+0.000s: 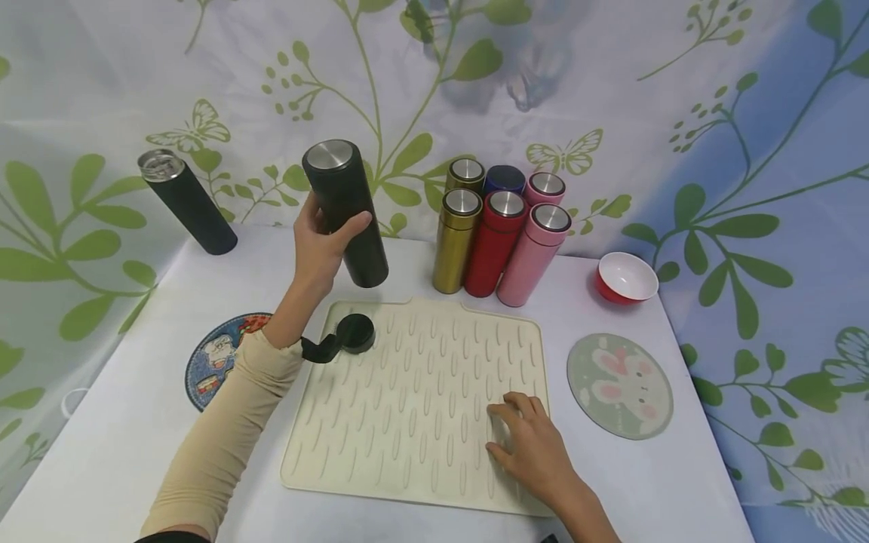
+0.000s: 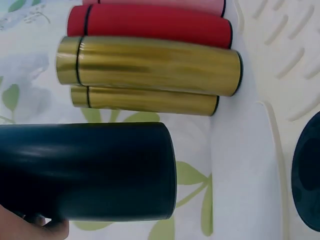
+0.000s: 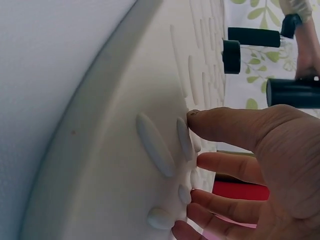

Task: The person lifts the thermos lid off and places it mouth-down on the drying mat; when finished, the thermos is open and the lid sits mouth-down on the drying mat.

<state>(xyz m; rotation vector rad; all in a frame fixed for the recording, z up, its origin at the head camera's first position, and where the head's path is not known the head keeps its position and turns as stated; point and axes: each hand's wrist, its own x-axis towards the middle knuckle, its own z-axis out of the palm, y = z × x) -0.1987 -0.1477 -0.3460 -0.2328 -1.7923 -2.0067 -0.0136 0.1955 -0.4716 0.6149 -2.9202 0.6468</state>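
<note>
My left hand (image 1: 320,245) grips a black thermos (image 1: 354,219) with a silver-topped lid, holding it up, slightly tilted, beyond the mat's back edge. The left wrist view shows the thermos's lower body (image 2: 100,172) with a bit of the hand (image 2: 35,227). My right hand (image 1: 532,449) rests its fingertips on the right side of a cream ridged mat (image 1: 414,400), fingers bent loosely and holding nothing. In the right wrist view, its thumb and fingers (image 3: 225,125) touch the ridges. A round black cap (image 1: 356,332) sits on the mat's back left corner.
A lidless black thermos (image 1: 193,207) stands at the back left. Gold (image 1: 454,245), red (image 1: 494,249), pink (image 1: 532,260) and blue (image 1: 504,179) thermoses cluster behind the mat. To the right are a red bowl (image 1: 626,277) and bunny coaster (image 1: 621,386); a blue patterned coaster (image 1: 216,358) lies left.
</note>
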